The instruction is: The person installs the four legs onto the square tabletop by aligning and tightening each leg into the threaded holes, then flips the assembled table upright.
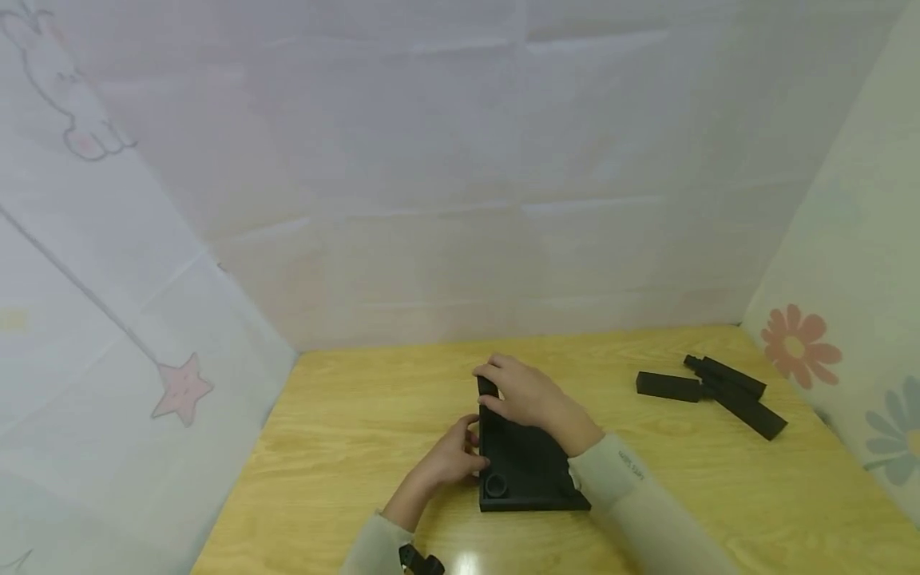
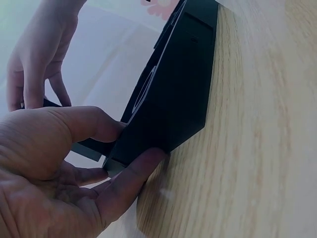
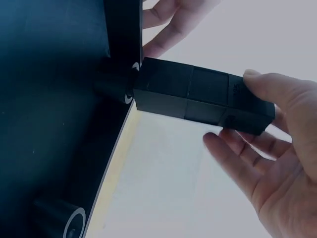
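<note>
Black leg [image 3: 205,94], pinched by the right hand [image 1: 528,391] at the 11 o'clock socket [image 3: 116,79] of the panel [image 1: 532,459], could seat crooked if pushed off-axis or if the left hand [image 1: 449,457], gripping the 9 o'clock edge, slips.

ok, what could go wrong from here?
1. The black leg could go onto the round socket crooked: the right grip holds it near its far end.
2. The black panel might swing if pushed, since the left grip holds it along one side only.
</note>
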Available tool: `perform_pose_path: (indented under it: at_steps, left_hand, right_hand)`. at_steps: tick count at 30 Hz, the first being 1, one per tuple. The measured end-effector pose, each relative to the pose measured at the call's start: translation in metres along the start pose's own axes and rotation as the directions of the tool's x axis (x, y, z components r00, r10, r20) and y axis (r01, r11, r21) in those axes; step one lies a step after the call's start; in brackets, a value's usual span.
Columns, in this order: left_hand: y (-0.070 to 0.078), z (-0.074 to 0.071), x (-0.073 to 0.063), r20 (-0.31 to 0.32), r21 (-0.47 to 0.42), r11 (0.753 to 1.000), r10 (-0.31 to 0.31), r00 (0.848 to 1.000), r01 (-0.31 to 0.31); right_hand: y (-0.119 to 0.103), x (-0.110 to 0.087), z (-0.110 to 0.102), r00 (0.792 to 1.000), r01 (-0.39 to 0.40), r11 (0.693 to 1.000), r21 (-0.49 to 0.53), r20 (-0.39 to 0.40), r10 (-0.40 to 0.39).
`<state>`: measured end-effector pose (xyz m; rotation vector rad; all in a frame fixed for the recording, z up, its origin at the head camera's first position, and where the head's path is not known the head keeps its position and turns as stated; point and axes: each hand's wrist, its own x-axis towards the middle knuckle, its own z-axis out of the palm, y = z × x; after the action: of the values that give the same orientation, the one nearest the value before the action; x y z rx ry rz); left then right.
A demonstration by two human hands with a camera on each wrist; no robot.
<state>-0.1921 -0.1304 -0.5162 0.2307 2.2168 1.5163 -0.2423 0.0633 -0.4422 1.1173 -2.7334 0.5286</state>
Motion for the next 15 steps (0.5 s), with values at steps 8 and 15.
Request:
perform_pose_path:
  at_steps: [8, 15]
  left_hand:
    - [-0.003, -0.005, 0.0, -0.007, 0.024, 1.0, -0.004, 1.0, 0.004]
    - [-0.004, -0.003, -0.003, -0.005, 0.006, 1.0, -0.006, 1.0, 0.006]
  right_hand:
    - [-0.002, 0.011, 0.008, 0.993, -0.116, 0.993, -0.036, 0.012, 0.117]
    - [-0.001, 0.011, 0.012, 0.979, -0.202, 0.979, -0.027, 0.028, 0.203]
